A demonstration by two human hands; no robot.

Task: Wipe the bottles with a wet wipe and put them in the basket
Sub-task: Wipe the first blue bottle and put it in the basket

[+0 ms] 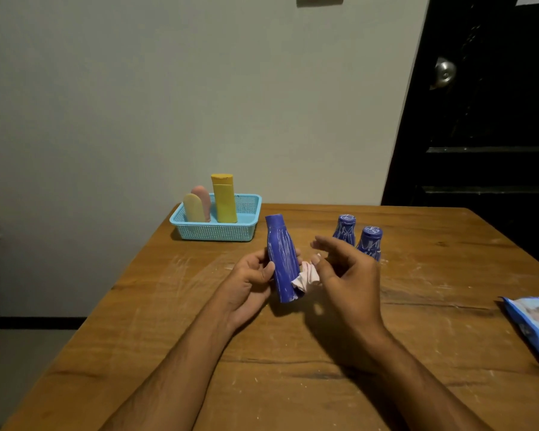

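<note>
A streaked dark-blue plastic bottle (282, 259) is gripped above the wooden surface (293, 368) by the left hand (251, 275); a crumpled white wet wipe (305, 276) is pinched against its base by the right hand (346, 275).

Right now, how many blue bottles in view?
3. One held in the left hand; two standing on the table behind the right hand: one, another. None visible in the basket.

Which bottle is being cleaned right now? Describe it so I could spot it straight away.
Look at the wooden table, near its middle, in front of the light blue plastic basket. The left hand grips a dark blue bottle streaked with white. Unlike the two blue bottles standing behind, it is lifted, with a crumpled wipe at its base.
</note>
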